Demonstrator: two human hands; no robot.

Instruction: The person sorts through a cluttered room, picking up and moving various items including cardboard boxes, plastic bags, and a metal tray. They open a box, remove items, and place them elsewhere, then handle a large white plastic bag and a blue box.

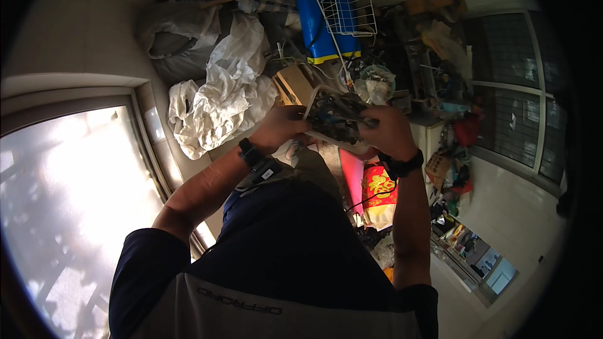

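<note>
A shallow translucent plastic container (pixel 308 109) holds a jumble of small dark and metallic items (pixel 337 115), too cluttered to tell apart. My left hand (pixel 281 125) grips its left side, with the fingertips partly hidden in shadow. At the container's right side is my right hand (pixel 390 132), its fingers curled over the edge around a dark elongated item, which I cannot identify. Both wrists wear black straps. Just beyond the container stand an open brown cardboard box (pixel 294 84) and a bowl with a plastic bag (pixel 378 82) in it.
White crumpled sacks (pixel 226 99) lie at the left, beside a bright door pane (pixel 80 188). Farther back stand a blue backpack sprayer tank (pixel 312 23) and a white wire rack (pixel 348 9). A red and gold bag (pixel 380 186) lies near my right forearm; a cluttered cabinet (pixel 431 134) stands right.
</note>
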